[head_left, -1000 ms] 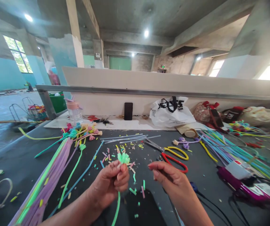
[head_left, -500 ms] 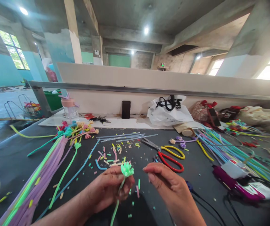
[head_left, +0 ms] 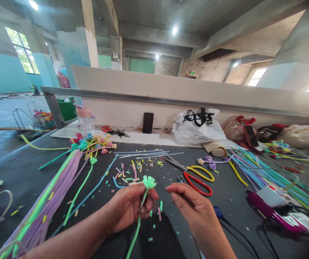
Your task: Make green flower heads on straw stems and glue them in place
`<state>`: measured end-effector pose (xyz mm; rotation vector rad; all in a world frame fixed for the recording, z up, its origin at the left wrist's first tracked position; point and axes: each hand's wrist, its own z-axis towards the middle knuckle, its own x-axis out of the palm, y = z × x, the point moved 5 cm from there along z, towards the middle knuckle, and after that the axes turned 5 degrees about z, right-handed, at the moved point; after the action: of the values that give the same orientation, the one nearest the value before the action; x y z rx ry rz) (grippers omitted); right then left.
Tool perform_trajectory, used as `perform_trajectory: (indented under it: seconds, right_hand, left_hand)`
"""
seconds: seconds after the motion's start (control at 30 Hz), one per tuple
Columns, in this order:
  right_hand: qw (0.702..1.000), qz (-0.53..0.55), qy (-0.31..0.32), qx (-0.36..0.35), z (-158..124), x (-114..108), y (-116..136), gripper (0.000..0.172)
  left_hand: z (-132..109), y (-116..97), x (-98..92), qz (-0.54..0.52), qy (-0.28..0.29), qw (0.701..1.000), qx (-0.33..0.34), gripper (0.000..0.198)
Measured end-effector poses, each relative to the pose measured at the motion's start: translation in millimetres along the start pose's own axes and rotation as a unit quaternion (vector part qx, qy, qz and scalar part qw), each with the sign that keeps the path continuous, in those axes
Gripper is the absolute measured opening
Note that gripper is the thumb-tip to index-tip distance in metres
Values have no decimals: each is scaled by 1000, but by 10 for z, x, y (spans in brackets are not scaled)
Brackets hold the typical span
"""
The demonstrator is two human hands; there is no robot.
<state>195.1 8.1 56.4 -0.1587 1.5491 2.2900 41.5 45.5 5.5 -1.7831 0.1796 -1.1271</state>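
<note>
Upright between the fingers of my left hand (head_left: 133,203) is a mint-green pipe-cleaner flower (head_left: 149,182), its fringed head above the fingertips and its stem hanging down past the palm. Just to its right, my right hand (head_left: 194,205) is pinched, thumb against forefinger, apart from the flower; a faint wisp shows at its fingertips, too small to name. Scissors (head_left: 187,169) with one yellow and one red handle lie beyond my right hand. Short coloured pipe-cleaner offcuts (head_left: 129,171) are scattered beyond my left hand, near clear glue sticks (head_left: 143,154).
Bundled purple and green pipe cleaners (head_left: 60,187) lie at left, with finished flower heads (head_left: 95,144) behind. At right are a magenta glue gun (head_left: 271,212) with a cable and blue pipe cleaners (head_left: 257,169). A phone (head_left: 148,123), a jar (head_left: 86,120) and a white bag (head_left: 197,126) stand at the back.
The view has shifted slightly. My left hand still holds the green flower, now a little higher and to the right; my right hand stays pinched beside it.
</note>
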Motion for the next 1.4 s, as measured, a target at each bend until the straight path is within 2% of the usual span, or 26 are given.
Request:
perform_trajectory:
  seconds: [0.13,0.33,0.53,0.7,0.87,1.07,1.4]
  right_hand:
    - [1000,-12,6,-16,-14,23,16,12]
    - [999,-30,19,-37,-28,80,29,13]
    - [999,-31,40,3,-6,140,-24,12]
    - [997,-15,61,43,4,139,-106,10]
    - [996,-13,74,52,9,125,-130,9]
    - [994,-12,91,53,7,125,-105,10]
    - [995,-31,87,25,1,130,-96,9]
  left_hand:
    - [23,10,-5,42,-18,999,4,29]
    - [30,77,68,89,-10,996,-11,26]
    - [4,94,134,144,-4,989,-39,29]
    - [2,99,141,121,17,991,-54,24]
    - [-17,131,144,83,33,990,-106,31]
    - [-43,133,142,65,49,993,-81,33]
    - [23,231,-16,70,16,994,-83,26]
